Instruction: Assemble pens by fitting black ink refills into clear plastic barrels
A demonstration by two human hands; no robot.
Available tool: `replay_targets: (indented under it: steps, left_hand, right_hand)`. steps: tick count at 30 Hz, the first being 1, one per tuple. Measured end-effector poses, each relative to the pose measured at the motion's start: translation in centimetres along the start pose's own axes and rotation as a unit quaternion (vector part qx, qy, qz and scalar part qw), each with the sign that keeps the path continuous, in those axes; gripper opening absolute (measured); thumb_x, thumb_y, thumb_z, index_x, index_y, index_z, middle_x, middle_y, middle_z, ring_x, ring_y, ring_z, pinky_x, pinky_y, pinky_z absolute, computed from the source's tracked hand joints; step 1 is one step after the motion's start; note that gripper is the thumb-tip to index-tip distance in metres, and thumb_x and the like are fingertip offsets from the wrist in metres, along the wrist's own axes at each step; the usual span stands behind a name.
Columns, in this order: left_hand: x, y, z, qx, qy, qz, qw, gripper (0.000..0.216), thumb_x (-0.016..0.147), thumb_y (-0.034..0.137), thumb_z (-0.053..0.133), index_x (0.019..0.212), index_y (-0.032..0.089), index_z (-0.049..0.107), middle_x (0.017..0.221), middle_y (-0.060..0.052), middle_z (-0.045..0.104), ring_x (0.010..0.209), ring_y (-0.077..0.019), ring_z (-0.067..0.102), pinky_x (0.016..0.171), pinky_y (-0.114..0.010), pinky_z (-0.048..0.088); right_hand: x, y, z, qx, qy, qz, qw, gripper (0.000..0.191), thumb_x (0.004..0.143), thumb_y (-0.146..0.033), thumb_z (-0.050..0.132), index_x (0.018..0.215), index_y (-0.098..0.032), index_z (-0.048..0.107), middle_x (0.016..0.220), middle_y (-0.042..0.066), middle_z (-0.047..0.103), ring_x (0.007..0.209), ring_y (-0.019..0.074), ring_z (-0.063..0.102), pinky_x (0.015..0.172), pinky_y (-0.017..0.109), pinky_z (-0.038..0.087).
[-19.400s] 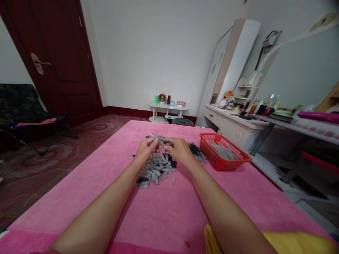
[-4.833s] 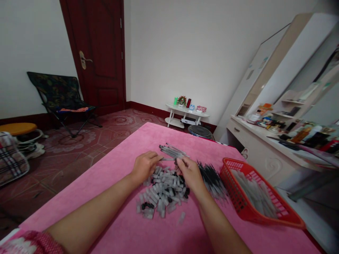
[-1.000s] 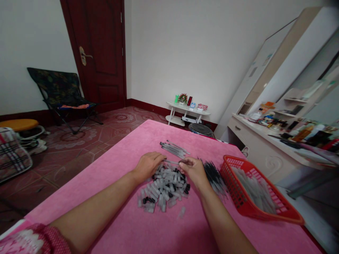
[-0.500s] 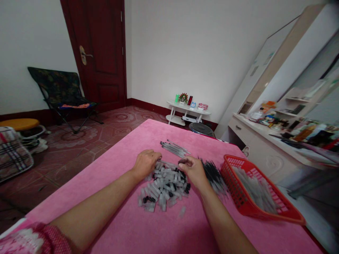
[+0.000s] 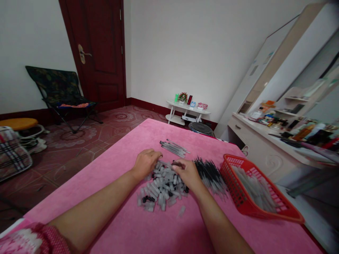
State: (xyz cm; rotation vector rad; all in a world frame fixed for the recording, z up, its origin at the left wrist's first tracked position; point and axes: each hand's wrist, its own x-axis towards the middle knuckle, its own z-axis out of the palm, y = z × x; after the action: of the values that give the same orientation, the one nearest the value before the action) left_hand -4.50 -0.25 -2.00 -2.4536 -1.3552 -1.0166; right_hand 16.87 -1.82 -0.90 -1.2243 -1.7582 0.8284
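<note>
The left hand (image 5: 145, 164) and right hand (image 5: 185, 173) pinch a slim tube (image 5: 166, 163) between them, caps (image 5: 164, 185) heaped just below, dark refills (image 5: 210, 176) beside the right.

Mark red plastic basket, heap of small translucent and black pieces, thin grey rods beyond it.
Red plastic basket (image 5: 234, 188): head view, latticed outer wall.
Heap of small translucent and black pieces (image 5: 164, 187): head view, heap's middle.
Thin grey rods (image 5: 173, 148): head view, mid-length.

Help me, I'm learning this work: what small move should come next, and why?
Perhaps ease the right hand slowly toward the left hand, feeling for resistance: the slim pale-grey plastic rod bridges their fingers above the heap of small clear and black plastic caps, its ends hidden.
</note>
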Motion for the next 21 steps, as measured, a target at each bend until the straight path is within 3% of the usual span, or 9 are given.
replay_targets:
  steps: [3, 6, 10, 12, 16, 19, 21]
  left_hand:
    - [0.2, -0.1, -0.5, -0.104, 0.103, -0.057, 0.988, 0.033, 0.09, 0.029, 0.045, 0.121, 0.019, 0.049, 0.106, -0.008, 0.062, 0.095, -0.0195, 0.056, 0.086, -0.033, 0.043]
    - [0.5, -0.4, -0.5, -0.182, 0.187, -0.123, 0.958, 0.043, 0.091, 0.034, 0.041, 0.131, 0.018, 0.037, 0.12, -0.011, 0.055, 0.103, -0.02, 0.054, 0.095, -0.037, 0.04]
    - [0.5, -0.6, -0.1, -0.234, 0.185, -0.143, 0.944, 0.04, 0.091, 0.035, 0.04, 0.128, 0.018, 0.042, 0.118, -0.011, 0.056, 0.103, -0.02, 0.054, 0.095, -0.038, 0.04]
    - [0.5, -0.2, -0.1, -0.264, 0.168, -0.128, 0.941, 0.038, 0.091, 0.035, 0.043, 0.124, 0.017, 0.046, 0.117, -0.011, 0.057, 0.103, -0.0203, 0.055, 0.095, -0.038, 0.04]
    - [0.8, 1.6, -0.5, -0.405, 0.086, -0.117, 0.903, 0.04, 0.087, 0.039, 0.051, 0.12, 0.016, 0.053, 0.103, -0.01, 0.064, 0.092, -0.0194, 0.06, 0.083, -0.032, 0.046]
    - [1.1, 2.8, -0.7, -0.523, 0.013, -0.184, 0.832, 0.038, 0.082, 0.047, 0.056, 0.098, 0.013, 0.063, 0.071, -0.004, 0.064, 0.063, -0.0144, 0.058, 0.06, -0.025, 0.044]
    - [1.3, 2.9, -0.5, -0.578, 0.012, -0.243, 0.779, 0.037, 0.08, 0.05, 0.058, 0.08, 0.014, 0.063, 0.056, 0.0, 0.058, 0.049, -0.0103, 0.051, 0.05, -0.021, 0.038]
  right_hand:
    - [0.2, 0.1, -1.0, 0.086, 0.053, 0.053, 0.994, 0.01, 0.069, -0.025, 0.063, 0.071, -0.016, 0.066, 0.06, 0.0, 0.062, 0.054, 0.0129, 0.054, 0.052, 0.024, 0.041]
    - [0.5, -0.5, -2.5, 0.275, 0.089, 0.101, 0.952, 0.017, 0.069, -0.031, 0.067, 0.076, -0.016, 0.065, 0.064, 0.001, 0.062, 0.051, 0.0104, 0.05, 0.047, 0.022, 0.039]
    - [0.5, -1.7, -3.2, 0.474, 0.055, 0.113, 0.871, 0.022, 0.064, -0.029, 0.075, 0.08, -0.017, 0.064, 0.074, 0.002, 0.063, 0.053, 0.0071, 0.047, 0.044, 0.018, 0.036]
    - [0.2, -2.1, -2.5, 0.506, 0.022, 0.121, 0.854, 0.024, 0.063, -0.027, 0.077, 0.08, -0.017, 0.063, 0.073, 0.001, 0.061, 0.05, 0.0046, 0.042, 0.041, 0.015, 0.032]
    - [-0.4, -2.6, -0.5, 0.422, -0.042, 0.148, 0.893, 0.028, 0.063, -0.032, 0.078, 0.076, -0.015, 0.06, 0.065, -0.001, 0.058, 0.045, 0.0028, 0.039, 0.039, 0.014, 0.027]
    - [-0.8, -2.9, 0.3, 0.307, -0.072, 0.156, 0.936, 0.033, 0.062, -0.038, 0.076, 0.078, -0.013, 0.061, 0.061, -0.001, 0.06, 0.042, 0.0043, 0.041, 0.038, 0.016, 0.03]
    - [-1.0, -3.2, 0.1, 0.238, -0.105, 0.155, 0.953, 0.033, 0.062, -0.039, 0.074, 0.079, -0.013, 0.063, 0.059, 0.0, 0.062, 0.039, 0.0054, 0.042, 0.038, 0.018, 0.033]
